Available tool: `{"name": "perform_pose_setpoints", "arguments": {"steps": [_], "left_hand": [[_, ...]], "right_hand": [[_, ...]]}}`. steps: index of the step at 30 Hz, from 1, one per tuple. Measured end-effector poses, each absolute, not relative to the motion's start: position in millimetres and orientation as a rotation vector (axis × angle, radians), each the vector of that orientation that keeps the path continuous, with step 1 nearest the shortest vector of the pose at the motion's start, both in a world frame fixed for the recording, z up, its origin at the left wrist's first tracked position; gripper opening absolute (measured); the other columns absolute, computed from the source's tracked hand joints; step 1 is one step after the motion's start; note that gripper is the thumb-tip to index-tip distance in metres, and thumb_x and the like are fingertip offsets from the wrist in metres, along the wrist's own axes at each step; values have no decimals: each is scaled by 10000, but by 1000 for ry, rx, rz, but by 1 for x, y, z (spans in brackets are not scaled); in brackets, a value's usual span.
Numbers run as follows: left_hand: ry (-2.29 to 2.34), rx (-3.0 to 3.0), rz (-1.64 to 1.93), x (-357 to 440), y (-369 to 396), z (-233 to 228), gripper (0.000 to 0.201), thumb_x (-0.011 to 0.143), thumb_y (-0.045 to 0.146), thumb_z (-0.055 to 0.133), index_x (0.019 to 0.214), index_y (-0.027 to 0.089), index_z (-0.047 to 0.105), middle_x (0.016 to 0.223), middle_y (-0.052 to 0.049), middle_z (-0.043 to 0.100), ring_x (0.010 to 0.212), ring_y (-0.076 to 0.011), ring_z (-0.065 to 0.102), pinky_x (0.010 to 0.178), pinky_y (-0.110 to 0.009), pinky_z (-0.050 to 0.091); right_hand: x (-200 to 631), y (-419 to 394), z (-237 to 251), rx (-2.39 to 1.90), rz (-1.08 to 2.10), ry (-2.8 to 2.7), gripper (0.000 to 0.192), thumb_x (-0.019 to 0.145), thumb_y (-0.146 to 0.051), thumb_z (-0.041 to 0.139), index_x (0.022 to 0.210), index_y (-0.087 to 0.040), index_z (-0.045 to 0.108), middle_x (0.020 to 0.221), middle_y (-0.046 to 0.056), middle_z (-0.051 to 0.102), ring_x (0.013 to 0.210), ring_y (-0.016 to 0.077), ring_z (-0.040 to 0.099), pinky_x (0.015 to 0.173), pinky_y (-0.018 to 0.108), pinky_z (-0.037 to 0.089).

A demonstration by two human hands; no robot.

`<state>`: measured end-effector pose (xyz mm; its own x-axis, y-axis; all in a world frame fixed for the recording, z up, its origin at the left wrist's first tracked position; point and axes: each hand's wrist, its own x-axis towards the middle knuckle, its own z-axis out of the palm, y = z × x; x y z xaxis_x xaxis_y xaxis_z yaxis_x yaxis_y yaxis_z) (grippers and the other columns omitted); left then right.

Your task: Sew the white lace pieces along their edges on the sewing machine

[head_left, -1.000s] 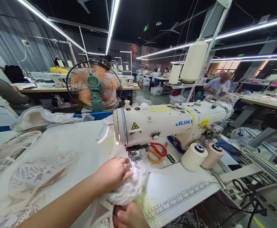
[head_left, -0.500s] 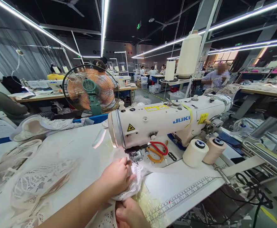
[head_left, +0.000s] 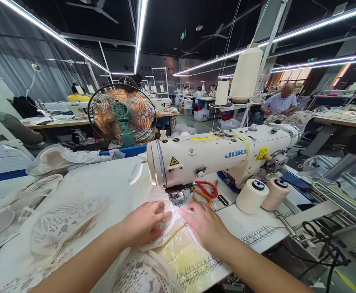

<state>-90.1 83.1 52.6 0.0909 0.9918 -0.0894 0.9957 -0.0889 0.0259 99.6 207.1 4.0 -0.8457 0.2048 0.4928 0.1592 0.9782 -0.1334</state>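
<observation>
A white JUKI sewing machine point(head_left: 220, 156) stands on the white table point(head_left: 104, 183). Under its needle head lies a piece of white lace fabric point(head_left: 162, 232). My left hand point(head_left: 144, 224) rests flat on the lace just left of the presser foot point(head_left: 179, 198). To the right of the foot my right hand point(head_left: 204, 226) lies palm down, fingers spread, fingertips at the lace's edge. Neither hand grips anything. Red-handled and orange-handled scissors point(head_left: 206, 191) lie behind the foot on the machine bed.
Two thread cones point(head_left: 263, 195) lie on the bed at right; tall spools point(head_left: 245, 75) stand behind the machine. A fan point(head_left: 121, 115) faces me at the back left. Lace pieces point(head_left: 58, 224) lie on the left. A person point(head_left: 280, 103) sits at a far table.
My right hand came up from the table's near edge, let go of the bunched lace and now lies flat beside the presser foot. The lace is spread flatter.
</observation>
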Motion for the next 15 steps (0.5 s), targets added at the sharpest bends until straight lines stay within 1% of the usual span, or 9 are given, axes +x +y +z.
{"name": "perform_pose_setpoints", "arguments": {"steps": [1,3,6,8,10,12,14,15], "left_hand": [[2064,2288,-115,-88,81,52,456,736,165,622,1179,261,577,1142,-136,584,995,-301,579,822,-443,498],[2054,2336,-193,-82,77,51,429,757,141,578,1163,280,586,1162,-123,587,1033,-290,565,867,-467,470],[2015,2401,-121,-76,68,45,423,770,121,534,1159,279,585,1236,-110,570,1149,-305,506,949,-546,391],[1966,2435,-12,-73,61,38,418,755,109,526,1144,250,585,1266,-92,563,1190,-306,477,989,-561,348],[1918,2464,146,-69,56,31,390,729,83,510,1087,213,593,1246,-73,584,1187,-282,484,1022,-524,329],[1922,2464,309,-65,54,26,329,747,58,458,1014,191,595,1180,-62,621,1169,-245,499,1045,-470,320],[1947,2458,433,-60,55,24,272,769,72,430,971,177,581,1082,-74,650,1117,-233,527,1031,-436,344],[1961,2459,460,-59,55,23,259,776,94,437,983,173,570,1048,-82,651,1080,-236,541,1012,-430,365]], "right_hand": [[92,212,2,-210,-8,-2577,448,790,-130,588,1215,-266,547,1027,96,612,856,233,546,695,327,448],[77,217,-4,-120,-130,-2520,311,797,-184,623,1092,-285,614,969,62,626,819,216,528,683,315,412],[66,220,-9,2,-154,-2500,59,813,-211,606,843,-230,652,835,27,631,746,185,502,643,299,360],[68,221,-10,90,-141,-2502,86,799,-177,594,721,-202,622,764,5,622,709,167,489,613,292,334],[73,221,-11,168,-118,-2493,123,783,-160,589,664,-190,589,731,-10,614,692,158,481,592,292,316],[78,220,-11,214,-87,-2480,148,793,-165,572,647,-184,568,724,-14,612,684,156,475,584,295,307],[81,217,-12,232,-52,-2469,186,828,-171,532,643,-180,557,712,-9,610,672,155,467,586,296,306],[82,216,-13,235,-33,-2466,204,847,-171,506,649,-178,556,704,-6,609,666,154,464,587,294,308]]}}
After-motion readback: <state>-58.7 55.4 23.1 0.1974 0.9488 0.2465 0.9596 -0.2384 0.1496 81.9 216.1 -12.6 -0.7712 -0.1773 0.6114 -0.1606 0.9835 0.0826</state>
